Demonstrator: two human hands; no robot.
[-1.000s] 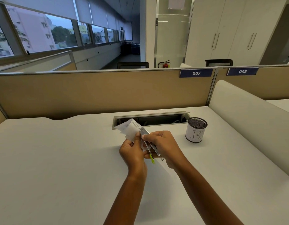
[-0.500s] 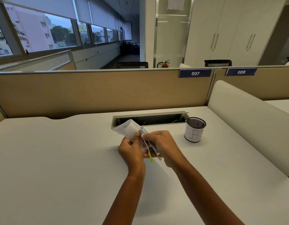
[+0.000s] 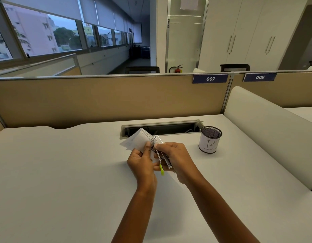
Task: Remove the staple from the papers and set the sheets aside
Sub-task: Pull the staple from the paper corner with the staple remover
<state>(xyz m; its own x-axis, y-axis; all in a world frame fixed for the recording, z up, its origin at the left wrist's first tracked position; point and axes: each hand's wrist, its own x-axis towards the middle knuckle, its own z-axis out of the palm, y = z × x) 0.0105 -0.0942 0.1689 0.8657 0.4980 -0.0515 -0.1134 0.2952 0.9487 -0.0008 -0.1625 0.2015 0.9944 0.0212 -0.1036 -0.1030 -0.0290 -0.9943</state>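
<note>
Inspector: Head camera, first item — papers. Location?

Clerk: Held up above the white desk, in front of the cable slot, fanned out toward the left. Printed text runs along the upper edge. The sheets do not touch the desk.

Inspector: Left hand?

Clerk: Fingers curled behind the sheets, thumb pressed on the front face — a pinch on the papers near their right edge.

Inspector: Right hand?

Clerk: Wrapped round a slim silver metal tool, with one fingertip resting near its far end. That end meets the papers just beside the left thumb. A thin arm with a green tip points back toward the person, between the two hands.

Inspector: Exact contact of tool and paper?

Clerk: Cannot tell; the spot is too small to read.

Inspector: Surroundings?

Clerk: Black mesh cup with a white label marked "B", upright on the desk, to the right of the hands and apart from them. Tan partition behind the desk carries blue plates 007 and 008.
</note>
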